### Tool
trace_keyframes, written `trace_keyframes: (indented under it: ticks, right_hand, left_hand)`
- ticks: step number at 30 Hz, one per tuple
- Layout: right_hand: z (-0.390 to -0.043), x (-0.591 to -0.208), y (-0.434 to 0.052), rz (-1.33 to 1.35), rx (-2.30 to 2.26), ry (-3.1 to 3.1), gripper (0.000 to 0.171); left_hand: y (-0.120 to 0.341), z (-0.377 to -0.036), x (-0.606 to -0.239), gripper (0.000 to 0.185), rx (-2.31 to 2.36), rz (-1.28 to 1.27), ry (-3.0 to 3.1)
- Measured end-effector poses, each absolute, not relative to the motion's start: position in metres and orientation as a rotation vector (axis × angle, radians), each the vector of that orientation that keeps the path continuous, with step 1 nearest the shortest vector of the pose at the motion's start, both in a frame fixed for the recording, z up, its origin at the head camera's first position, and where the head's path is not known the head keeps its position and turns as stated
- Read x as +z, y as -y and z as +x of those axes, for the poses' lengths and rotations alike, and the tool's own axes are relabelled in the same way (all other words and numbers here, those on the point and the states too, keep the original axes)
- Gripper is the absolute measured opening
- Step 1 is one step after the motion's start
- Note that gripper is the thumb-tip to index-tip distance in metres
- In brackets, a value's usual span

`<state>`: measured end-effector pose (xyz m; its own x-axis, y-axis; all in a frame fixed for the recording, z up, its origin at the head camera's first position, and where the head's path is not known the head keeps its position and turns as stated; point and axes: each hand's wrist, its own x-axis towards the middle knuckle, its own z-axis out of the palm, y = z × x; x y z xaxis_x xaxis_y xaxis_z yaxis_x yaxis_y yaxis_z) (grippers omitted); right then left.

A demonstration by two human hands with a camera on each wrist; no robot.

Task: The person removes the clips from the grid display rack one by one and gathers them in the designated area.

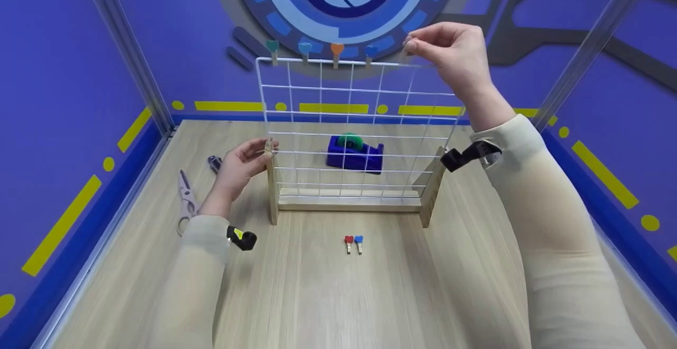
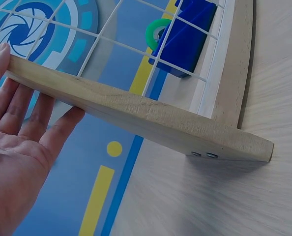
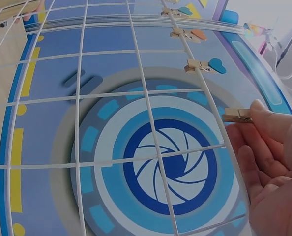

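Note:
A white wire grid (image 1: 290,60) stands upright in a wooden stand. My left hand (image 1: 235,172) holds the stand's left post (image 2: 136,110), thumb on one side and fingers on the other. At the right part of the grid's top bar, my right hand (image 1: 463,58) pinches a small wooden clothespin (image 3: 238,115), its tip right at the wire. Its far end is hidden by the fingers. Along the top bar sit heart clothespins: green (image 1: 272,46), light blue (image 1: 304,47), orange (image 1: 337,48) and blue (image 1: 372,51). A red (image 1: 348,240) and a blue heart clothespin (image 1: 359,240) lie before the stand.
Behind the grid stands a blue tape dispenser (image 1: 338,159) with a green roll. Scissors (image 1: 187,201) lie on the table left of the stand, near a small dark object (image 1: 214,163). Blue patterned walls enclose the table (image 1: 317,296) at the back and sides.

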<state>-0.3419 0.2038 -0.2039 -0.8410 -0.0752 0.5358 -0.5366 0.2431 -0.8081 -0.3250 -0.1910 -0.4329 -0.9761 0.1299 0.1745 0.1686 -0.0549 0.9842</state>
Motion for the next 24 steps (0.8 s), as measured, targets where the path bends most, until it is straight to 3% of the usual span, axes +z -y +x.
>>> trace_keyframes:
  ticks: [9,24]
  right_hand:
    - [-0.327,-0.211,-0.209,0.748,1.735,1.899,0.017]
    - [-0.297,-0.244,-0.214,0.818,1.740,2.055,0.024]
  left_hand:
    - [0.190,-0.325,-0.432,0.048,-2.239,-0.323,2.145]
    - [0.191,-0.325,-0.432,0.048,-2.217,-0.326,2.157]
